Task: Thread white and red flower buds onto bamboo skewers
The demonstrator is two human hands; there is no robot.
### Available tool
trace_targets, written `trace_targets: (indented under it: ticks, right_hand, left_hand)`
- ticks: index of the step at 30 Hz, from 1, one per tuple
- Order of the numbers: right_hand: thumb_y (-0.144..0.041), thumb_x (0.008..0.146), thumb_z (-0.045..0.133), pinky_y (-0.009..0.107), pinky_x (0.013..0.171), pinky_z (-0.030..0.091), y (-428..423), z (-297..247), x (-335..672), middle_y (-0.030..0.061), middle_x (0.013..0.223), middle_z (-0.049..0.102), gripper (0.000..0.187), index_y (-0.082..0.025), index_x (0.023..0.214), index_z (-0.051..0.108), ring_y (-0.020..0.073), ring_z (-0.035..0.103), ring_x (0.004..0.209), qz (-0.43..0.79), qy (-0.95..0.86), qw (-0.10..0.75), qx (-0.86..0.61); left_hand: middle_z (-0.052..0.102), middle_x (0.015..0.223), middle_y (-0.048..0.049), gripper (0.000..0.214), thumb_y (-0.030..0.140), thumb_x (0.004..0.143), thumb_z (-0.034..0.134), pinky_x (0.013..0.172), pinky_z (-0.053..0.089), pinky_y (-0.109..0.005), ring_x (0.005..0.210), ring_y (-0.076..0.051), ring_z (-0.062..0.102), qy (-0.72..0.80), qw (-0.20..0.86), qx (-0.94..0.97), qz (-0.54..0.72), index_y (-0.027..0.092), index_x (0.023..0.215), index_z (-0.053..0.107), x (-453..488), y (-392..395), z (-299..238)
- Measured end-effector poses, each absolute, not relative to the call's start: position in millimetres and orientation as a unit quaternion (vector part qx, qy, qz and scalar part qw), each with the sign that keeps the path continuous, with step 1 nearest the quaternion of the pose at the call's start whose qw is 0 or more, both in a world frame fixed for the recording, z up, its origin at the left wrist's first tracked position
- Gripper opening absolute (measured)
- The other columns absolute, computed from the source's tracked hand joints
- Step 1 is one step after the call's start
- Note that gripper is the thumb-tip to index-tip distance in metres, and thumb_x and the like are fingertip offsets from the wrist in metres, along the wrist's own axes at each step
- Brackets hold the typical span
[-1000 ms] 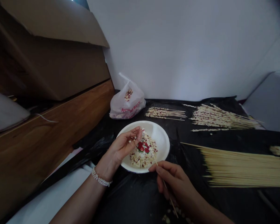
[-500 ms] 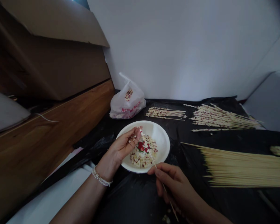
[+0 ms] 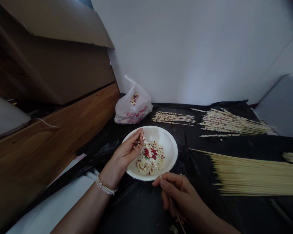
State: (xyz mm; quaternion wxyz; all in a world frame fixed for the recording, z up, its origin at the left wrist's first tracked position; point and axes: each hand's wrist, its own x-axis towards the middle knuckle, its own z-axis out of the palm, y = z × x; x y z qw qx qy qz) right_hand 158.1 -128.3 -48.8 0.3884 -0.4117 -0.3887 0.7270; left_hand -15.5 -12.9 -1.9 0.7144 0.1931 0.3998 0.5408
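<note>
1. Since the earlier frame, the left hand's (image 3: 130, 148) fingertips have shifted a little up and leftward, the skewer's (image 3: 158, 172) tip has moved left with them, and the right hand (image 3: 178, 193) sits slightly lower.
2. The right grip is closed, pinching the skewer's bare shaft between thumb and fingers.
3. The left grip is curled nearly closed over a few loose pieces (image 3: 138, 143), its fingertips at the skewer's tip.
4. The skewer slants above the white bowl (image 3: 171, 146), with small pale and reddish pieces threaded along its upper part.
5. More pieces lie in a ring inside the bowl, around a red printed motif.
6. Behind the bowl stands a plastic bag (image 3: 134, 112); to its right lie a small bundle of filled skewers (image 3: 164, 117) and a larger pile (image 3: 221, 122).
7. Bare sticks (image 3: 256, 177) lie right of the bowl on black plastic sheeting (image 3: 139, 208).
</note>
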Motion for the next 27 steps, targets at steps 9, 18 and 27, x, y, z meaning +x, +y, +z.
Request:
trace_targets:
  ticks: [9, 18, 27]
  right_hand:
    - [-0.052, 0.081, 0.069, 0.019, 0.035, 0.021, -129.1, -46.1, 158.0, -0.0058, 0.048, 0.056, 0.033, -0.019, 0.088, 0.072, 0.0051, 0.038, 0.034, 0.728, -0.388, 0.370, -0.427]
    - [-0.054, 0.080, 0.070, 0.019, 0.035, 0.020, -130.2, -46.6, 159.2, -0.0059, 0.048, 0.056, 0.036, -0.019, 0.088, 0.072, 0.0052, 0.038, 0.035, 0.728, -0.389, 0.369, -0.427]
    - [-0.056, 0.080, 0.069, 0.018, 0.034, 0.020, -128.4, -45.7, 158.8, -0.0062, 0.047, 0.055, 0.040, -0.017, 0.088, 0.072, 0.0054, 0.037, 0.034, 0.725, -0.396, 0.368, -0.427]
  left_hand:
    - [0.074, 0.093, -0.0044, 0.036, -0.007, 0.071, 0.069, 0.070, 0.051, -0.016, 0.080, -0.011, 0.066, 0.413, 0.704, 0.228, 0.532, 0.015, 0.097, 0.075, -15.0, -17.5, 2.1]
    - [0.076, 0.098, -0.0021, 0.049, -0.013, 0.067, 0.066, 0.078, 0.052, -0.015, 0.093, -0.012, 0.068, 0.404, 0.688, 0.264, 0.542, 0.020, 0.103, 0.076, -14.7, -28.2, 7.7]
    - [0.076, 0.098, -0.0037, 0.052, -0.001, 0.071, 0.073, 0.075, 0.055, -0.020, 0.088, -0.016, 0.070, 0.418, 0.694, 0.225, 0.542, 0.023, 0.117, 0.072, -16.6, -12.8, -1.6]
